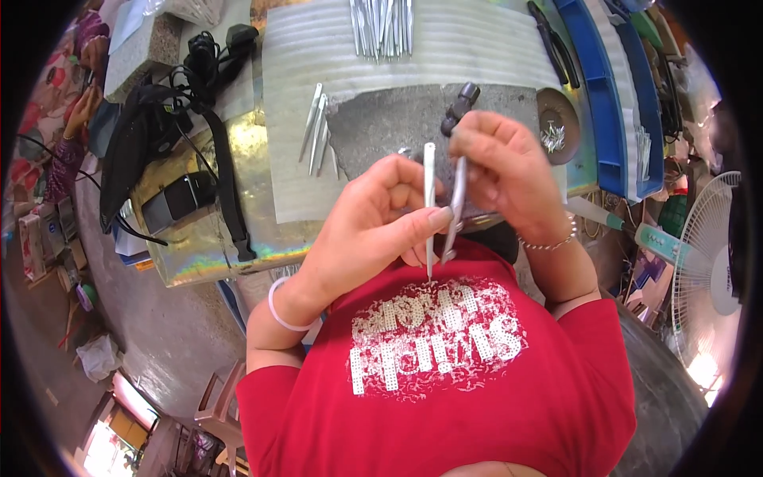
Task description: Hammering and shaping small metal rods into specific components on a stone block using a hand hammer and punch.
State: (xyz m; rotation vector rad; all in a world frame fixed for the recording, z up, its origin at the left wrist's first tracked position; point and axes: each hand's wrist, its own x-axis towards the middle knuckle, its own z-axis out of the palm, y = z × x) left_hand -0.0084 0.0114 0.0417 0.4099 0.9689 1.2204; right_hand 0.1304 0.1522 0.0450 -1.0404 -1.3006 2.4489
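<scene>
My left hand [373,211] is closed, pinching slim silver tweezers [429,171] between thumb and fingers, one end up and the narrow tip toward my red shirt. Close beside it, my right hand [505,163] has its fingers curled on a curved silver metal piece [458,199], whose exact kind I cannot make out. A dark ball-peen hammer head [459,110] shows just beyond my right fingers, over a grey slab [373,119]; its handle is hidden. Several more tweezers [314,131] lie left of the slab.
At the far side lies a bundle of silver tweezers [381,28]. A round dish [552,127] of small metal pins sits right of the slab. Beyond are black-handled pliers [554,44] and a blue tray [604,103]. A phone [171,201] and black straps [226,183] lie left; a fan [707,262] stands right.
</scene>
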